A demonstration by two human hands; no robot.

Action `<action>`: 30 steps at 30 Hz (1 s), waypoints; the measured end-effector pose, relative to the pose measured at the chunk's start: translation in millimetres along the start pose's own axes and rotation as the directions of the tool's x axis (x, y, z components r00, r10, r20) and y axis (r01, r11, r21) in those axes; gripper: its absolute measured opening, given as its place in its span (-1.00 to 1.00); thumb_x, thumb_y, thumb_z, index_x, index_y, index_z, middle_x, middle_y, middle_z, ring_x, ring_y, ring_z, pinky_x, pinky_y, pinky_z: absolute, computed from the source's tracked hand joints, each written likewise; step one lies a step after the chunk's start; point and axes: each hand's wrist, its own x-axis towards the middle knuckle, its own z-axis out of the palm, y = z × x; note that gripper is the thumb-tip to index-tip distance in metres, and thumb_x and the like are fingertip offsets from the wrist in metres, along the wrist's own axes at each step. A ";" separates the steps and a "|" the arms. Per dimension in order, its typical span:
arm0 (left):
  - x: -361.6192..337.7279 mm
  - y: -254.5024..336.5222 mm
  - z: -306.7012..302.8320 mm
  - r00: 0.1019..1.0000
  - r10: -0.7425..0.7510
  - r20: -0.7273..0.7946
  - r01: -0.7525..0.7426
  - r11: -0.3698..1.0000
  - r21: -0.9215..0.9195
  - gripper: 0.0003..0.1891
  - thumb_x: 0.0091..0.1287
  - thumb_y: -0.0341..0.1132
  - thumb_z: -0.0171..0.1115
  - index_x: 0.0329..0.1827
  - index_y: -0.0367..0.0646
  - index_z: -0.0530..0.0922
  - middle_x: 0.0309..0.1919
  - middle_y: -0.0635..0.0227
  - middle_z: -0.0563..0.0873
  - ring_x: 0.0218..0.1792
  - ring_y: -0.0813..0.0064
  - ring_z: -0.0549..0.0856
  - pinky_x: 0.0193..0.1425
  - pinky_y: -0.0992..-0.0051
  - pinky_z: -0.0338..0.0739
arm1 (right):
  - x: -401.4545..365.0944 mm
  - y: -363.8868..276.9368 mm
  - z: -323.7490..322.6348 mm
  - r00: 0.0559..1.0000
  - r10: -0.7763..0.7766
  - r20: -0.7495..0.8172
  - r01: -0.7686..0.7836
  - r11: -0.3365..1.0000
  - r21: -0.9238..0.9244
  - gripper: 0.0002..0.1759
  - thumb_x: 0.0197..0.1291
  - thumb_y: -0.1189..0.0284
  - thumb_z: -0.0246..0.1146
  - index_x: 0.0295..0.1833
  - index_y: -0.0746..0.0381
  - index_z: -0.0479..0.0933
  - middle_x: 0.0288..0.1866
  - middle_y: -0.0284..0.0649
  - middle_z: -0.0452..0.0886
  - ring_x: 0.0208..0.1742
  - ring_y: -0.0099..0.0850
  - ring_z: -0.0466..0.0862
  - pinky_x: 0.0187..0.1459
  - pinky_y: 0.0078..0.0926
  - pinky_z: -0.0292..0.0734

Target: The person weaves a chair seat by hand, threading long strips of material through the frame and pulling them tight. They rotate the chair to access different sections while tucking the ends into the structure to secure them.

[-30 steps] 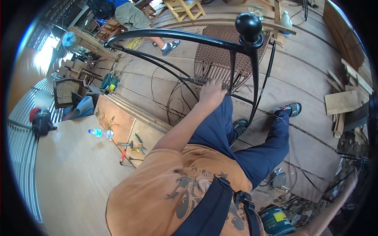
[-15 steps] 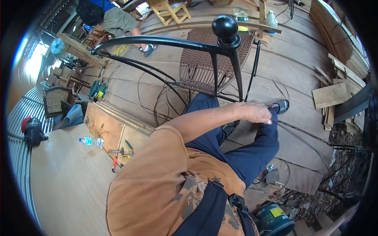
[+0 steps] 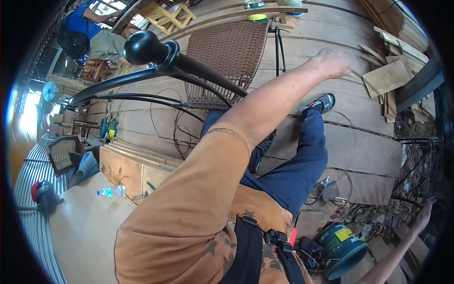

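Observation:
My left hand [image 3: 335, 66] reaches out past my knee, over the plank floor. Blurred by motion, it has fingers stretched toward the wood scraps [image 3: 388, 78] and holds nothing that shows. At the far right edge, my right hand [image 3: 422, 217] is next to black metal rods [image 3: 428, 146]; its fingers are small and partly lost in the dark rim. In front of me stands a chair with a brown woven seat [image 3: 227, 52] and a black metal frame [image 3: 118, 81] topped by a round black knob [image 3: 142, 47]. My left forearm overlaps part of the frame.
A dark green bucket [image 3: 341, 253] stands at my right side. Loose cane strands [image 3: 182, 137] lie by the chair. On the left, a water bottle [image 3: 111, 190] lies on a wooden board [image 3: 90, 227]. A person in blue [image 3: 78, 26] is at the back left.
My left hand has left my knee and swung forward and right. More of my right forearm and hand shows. The view has shifted, with the black knob now farther left.

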 end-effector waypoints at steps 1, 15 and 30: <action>-4.2 -6.7 32.4 0.999 0.000 0.039 0.004 0.996 -0.093 -0.71 0.19 -0.07 0.15 -0.32 -0.09 0.66 -0.36 0.13 0.69 -0.27 0.09 0.67 -0.22 0.17 0.55 | 7.6 -6.7 -12.9 0.996 0.062 0.058 -0.029 0.890 -0.456 -0.58 0.30 0.45 -0.01 0.24 0.39 0.33 0.17 -0.05 0.47 0.25 -0.29 0.39 0.32 -0.42 0.16; -79.0 10.1 105.7 0.890 0.155 0.429 0.058 0.894 -0.445 -0.61 0.25 0.03 0.10 -0.39 -0.14 0.63 -0.40 0.18 0.69 -0.30 0.14 0.66 -0.20 0.20 0.51 | -8.3 152.0 -39.0 0.990 -0.106 0.095 0.141 0.809 -0.570 -0.55 0.26 0.47 0.03 0.25 0.41 0.31 0.21 -0.14 0.43 0.20 -0.33 0.41 0.22 -0.42 0.27; -28.3 42.9 93.6 0.929 0.186 0.319 -0.036 0.906 -0.423 -0.68 0.19 -0.01 0.19 -0.35 -0.09 0.68 -0.48 0.21 0.69 -0.35 0.21 0.69 -0.29 0.26 0.55 | -23.8 48.8 14.1 0.987 0.134 0.088 -0.129 0.990 -0.059 -0.52 0.32 0.21 -0.08 0.15 0.34 0.44 0.04 -0.11 0.56 0.05 -0.22 0.53 0.04 -0.25 0.44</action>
